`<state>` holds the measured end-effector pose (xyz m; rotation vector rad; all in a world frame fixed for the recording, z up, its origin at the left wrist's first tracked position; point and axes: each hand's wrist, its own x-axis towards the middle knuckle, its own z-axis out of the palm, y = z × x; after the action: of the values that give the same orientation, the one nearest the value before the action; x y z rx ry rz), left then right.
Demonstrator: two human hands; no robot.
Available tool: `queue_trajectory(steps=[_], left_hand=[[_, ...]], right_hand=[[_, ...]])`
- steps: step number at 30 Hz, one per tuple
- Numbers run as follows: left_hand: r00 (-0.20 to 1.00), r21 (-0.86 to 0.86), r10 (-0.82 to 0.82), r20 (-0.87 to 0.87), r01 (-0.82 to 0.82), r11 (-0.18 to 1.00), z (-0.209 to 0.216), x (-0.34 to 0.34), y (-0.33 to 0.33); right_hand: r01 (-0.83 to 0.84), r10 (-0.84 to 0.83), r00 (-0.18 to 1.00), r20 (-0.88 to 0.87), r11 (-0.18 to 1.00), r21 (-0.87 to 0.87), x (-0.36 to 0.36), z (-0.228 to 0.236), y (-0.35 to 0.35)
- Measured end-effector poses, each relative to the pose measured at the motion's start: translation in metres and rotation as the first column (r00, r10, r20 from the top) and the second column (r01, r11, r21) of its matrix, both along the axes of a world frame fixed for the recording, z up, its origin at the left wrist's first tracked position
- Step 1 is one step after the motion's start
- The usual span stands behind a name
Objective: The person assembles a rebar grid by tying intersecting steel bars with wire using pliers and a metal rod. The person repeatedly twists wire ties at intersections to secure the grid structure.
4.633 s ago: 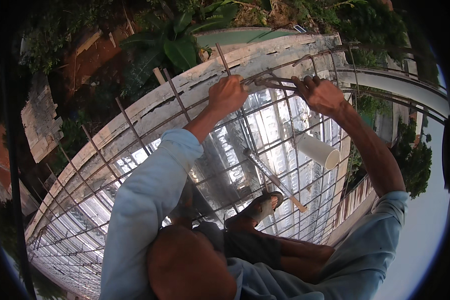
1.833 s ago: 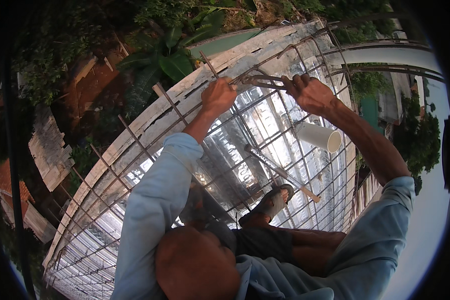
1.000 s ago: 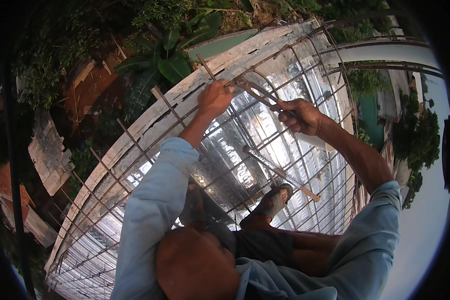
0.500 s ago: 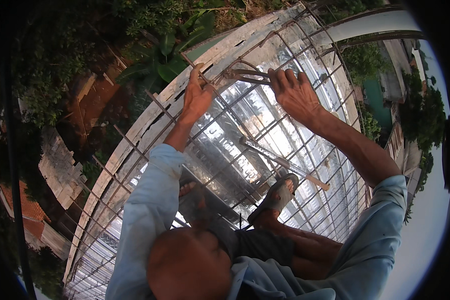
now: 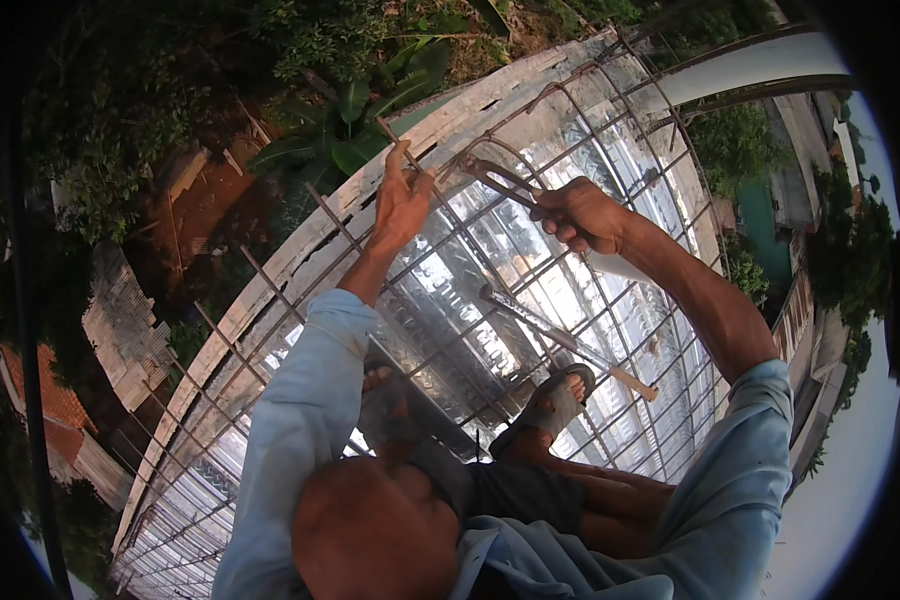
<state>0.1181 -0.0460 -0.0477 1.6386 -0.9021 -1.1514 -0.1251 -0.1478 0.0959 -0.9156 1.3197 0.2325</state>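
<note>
My right hand (image 5: pixel 584 213) is closed round the handles of a pair of pincers (image 5: pixel 502 180). The jaws of the pincers meet the steel bars where they cross near the roof edge. Beside them my left hand (image 5: pixel 404 205) is wrapped round the end of a steel bar (image 5: pixel 385 128), with the index finger lying along it. Whether the jaws are gripping a tie wire is too small to tell. Below both hands spreads the rebar grid (image 5: pixel 530 262), laid over shiny corrugated metal sheeting (image 5: pixel 440 275).
A long tool with a tan end (image 5: pixel 570 345) lies across the grid. My sandalled feet (image 5: pixel 545 410) stand on the bars. Bar ends stick out past the pale concrete edge (image 5: pixel 345 195) on the left. Beyond that edge, trees and lower roofs (image 5: pixel 125 320) lie far below.
My right hand has rotated and dropped slightly, swinging the handles of the pincers downward while their jaws stay at the same crossing. My left hand keeps its hold on the bar.
</note>
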Motion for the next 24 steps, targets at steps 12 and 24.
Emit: queue_trajectory(steps=[12,24], left_hand=[[0.999,-0.054,0.044,0.021,-0.043,0.998,-0.003,-0.002,0.000],[0.845,-0.230,0.201,0.495,-0.095,0.968,-0.008,0.002,0.045]], right_hand=[[-0.431,0.379,0.900,-0.215,0.701,-0.568,-0.028,-0.042,0.029],[-0.740,0.423,0.672,-0.608,0.415,-0.530,-0.072,-0.062,0.074]])
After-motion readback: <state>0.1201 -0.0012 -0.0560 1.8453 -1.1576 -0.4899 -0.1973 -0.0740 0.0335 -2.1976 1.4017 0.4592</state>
